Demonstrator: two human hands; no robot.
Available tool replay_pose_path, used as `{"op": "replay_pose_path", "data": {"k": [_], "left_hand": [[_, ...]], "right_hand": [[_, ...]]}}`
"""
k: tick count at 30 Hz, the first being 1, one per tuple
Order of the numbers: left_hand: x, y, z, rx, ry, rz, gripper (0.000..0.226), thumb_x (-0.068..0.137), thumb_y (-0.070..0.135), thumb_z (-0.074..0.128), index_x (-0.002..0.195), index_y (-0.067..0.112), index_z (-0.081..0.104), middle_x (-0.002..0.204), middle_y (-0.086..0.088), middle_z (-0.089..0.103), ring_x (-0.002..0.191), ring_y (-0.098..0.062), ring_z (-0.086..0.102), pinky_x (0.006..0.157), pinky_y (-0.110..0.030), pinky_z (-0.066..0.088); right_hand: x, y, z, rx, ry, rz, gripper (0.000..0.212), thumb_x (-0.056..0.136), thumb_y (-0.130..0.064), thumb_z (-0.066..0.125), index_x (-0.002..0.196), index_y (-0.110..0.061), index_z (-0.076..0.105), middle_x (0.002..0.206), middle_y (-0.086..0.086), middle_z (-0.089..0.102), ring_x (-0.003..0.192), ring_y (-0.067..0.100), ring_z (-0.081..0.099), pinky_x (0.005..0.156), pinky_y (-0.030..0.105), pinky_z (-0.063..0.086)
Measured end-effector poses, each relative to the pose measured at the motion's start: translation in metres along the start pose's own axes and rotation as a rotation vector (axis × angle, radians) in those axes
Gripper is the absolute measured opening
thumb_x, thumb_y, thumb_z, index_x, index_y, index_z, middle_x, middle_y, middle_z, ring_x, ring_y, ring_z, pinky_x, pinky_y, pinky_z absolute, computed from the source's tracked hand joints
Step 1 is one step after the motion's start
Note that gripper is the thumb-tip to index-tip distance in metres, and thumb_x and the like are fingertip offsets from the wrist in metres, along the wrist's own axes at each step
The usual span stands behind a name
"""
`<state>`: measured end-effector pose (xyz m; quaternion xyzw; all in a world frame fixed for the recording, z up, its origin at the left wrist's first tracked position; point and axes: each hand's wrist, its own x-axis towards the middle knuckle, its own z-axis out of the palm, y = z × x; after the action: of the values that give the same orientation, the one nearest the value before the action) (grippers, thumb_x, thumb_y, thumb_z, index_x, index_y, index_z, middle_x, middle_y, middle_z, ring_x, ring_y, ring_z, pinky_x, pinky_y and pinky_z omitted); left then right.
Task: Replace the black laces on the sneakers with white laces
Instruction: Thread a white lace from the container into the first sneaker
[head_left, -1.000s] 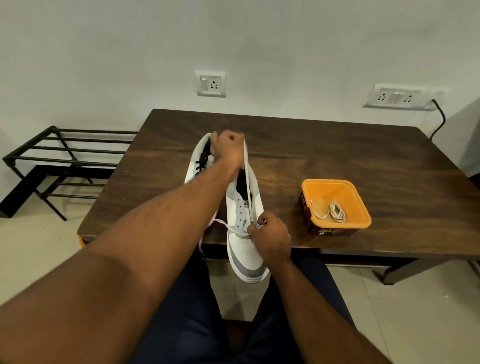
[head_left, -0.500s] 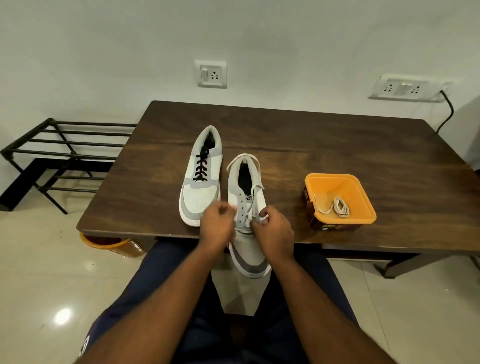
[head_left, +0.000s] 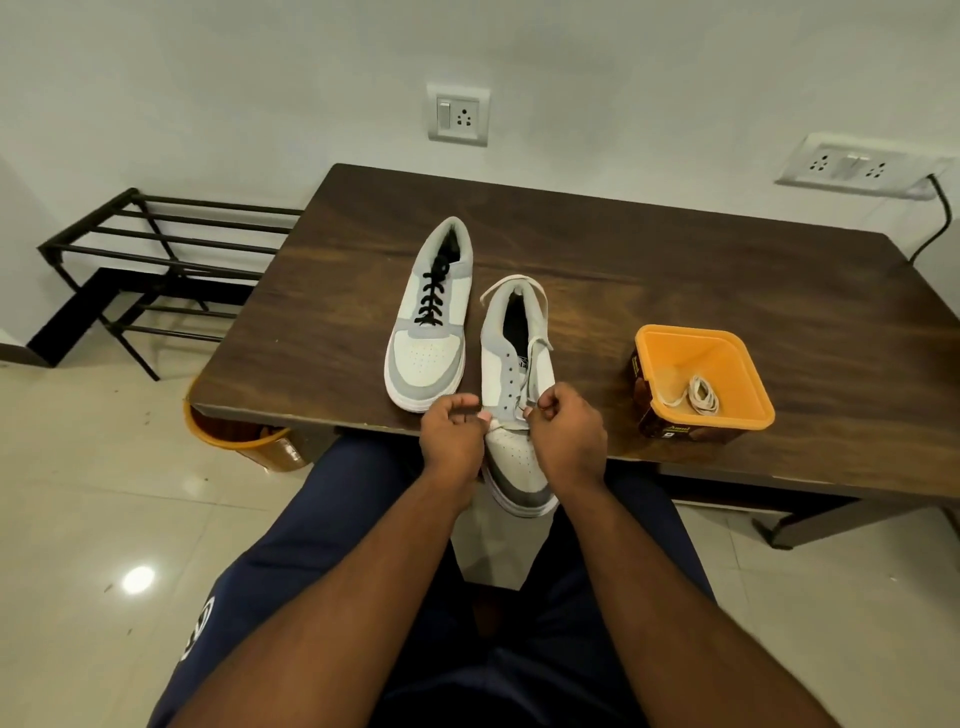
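Two white and grey sneakers lie on the dark wooden table (head_left: 649, 270). The left sneaker (head_left: 428, 332) carries black laces (head_left: 431, 296). The right sneaker (head_left: 514, 395) hangs with its toe over the table's front edge and has a white lace (head_left: 535, 353) partly threaded, its loose length draped over the heel. My left hand (head_left: 451, 439) pinches the lace at the lowest eyelets on the shoe's left side. My right hand (head_left: 566, 431) pinches the lace on the right side. A second white lace (head_left: 698, 397) lies coiled in the orange tub (head_left: 748, 374).
The orange tub stands at the table's front right. A black metal rack (head_left: 150, 260) stands on the floor to the left. An orange bin (head_left: 244, 441) sits under the table's front left corner. My knees are under the shoe's toe.
My left hand came down from the shoe's heel, where it held the lace up, to the lowest eyelets. The lace now lies slack over the shoe. The right hand stayed put.
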<state>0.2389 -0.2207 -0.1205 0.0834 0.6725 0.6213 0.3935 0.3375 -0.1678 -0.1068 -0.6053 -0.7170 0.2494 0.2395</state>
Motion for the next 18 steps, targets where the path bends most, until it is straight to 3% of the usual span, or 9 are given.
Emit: {"op": "replay_pose_path", "data": {"k": [3,6,11,14,18], "left_hand": [[-0.009,0.025,0.000,-0.351,0.074,0.021,0.025,0.094,-0.009,0.052,0.104,0.014,0.050,0.086,-0.006,0.057,0.074,-0.018,0.058,0.073,-0.031,0.054],[-0.009,0.050,0.001,-0.613,-0.012,-0.051,0.028,0.096,-0.009,0.047,0.100,0.018,0.047,0.090,-0.014,0.054,0.072,-0.020,0.059,0.085,-0.041,0.055],[-0.018,0.066,0.002,-0.779,-0.143,-0.074,0.026,0.098,-0.005,0.044,0.087,0.018,0.047,0.071,-0.007,0.056,0.059,-0.013,0.051,0.065,-0.027,0.046],[-0.020,0.072,-0.008,-0.663,-0.228,-0.030,0.029,0.098,-0.005,0.045,0.083,0.020,0.046,0.072,-0.003,0.065,0.057,-0.010,0.049,0.056,-0.021,0.042],[-0.028,0.066,-0.021,-0.197,-0.335,0.050,0.029,0.095,-0.008,0.050,0.082,0.017,0.046,0.090,-0.010,0.067,0.058,-0.008,0.047,0.055,-0.020,0.037]], "right_hand": [[0.001,0.000,0.000,-0.004,-0.008,0.003,0.013,0.088,-0.021,0.066,0.082,-0.019,0.054,0.087,0.001,0.066,0.081,0.023,0.059,0.065,0.027,0.038],[0.003,-0.001,0.001,0.011,-0.020,0.021,0.009,0.088,-0.017,0.063,0.084,-0.019,0.055,0.090,0.001,0.066,0.083,0.023,0.060,0.066,0.027,0.038],[0.007,-0.004,-0.004,0.068,-0.070,0.070,0.008,0.086,-0.012,0.061,0.092,-0.017,0.059,0.097,0.004,0.067,0.090,0.026,0.060,0.068,0.026,0.037],[0.008,-0.006,-0.005,0.059,-0.094,0.092,0.011,0.086,-0.014,0.064,0.093,-0.019,0.056,0.100,0.004,0.066,0.092,0.027,0.060,0.069,0.027,0.036],[0.009,-0.002,-0.006,0.061,-0.043,-0.044,0.043,0.078,-0.018,0.077,0.113,-0.022,0.053,0.115,0.003,0.050,0.100,0.026,0.055,0.075,0.031,0.041]]}}
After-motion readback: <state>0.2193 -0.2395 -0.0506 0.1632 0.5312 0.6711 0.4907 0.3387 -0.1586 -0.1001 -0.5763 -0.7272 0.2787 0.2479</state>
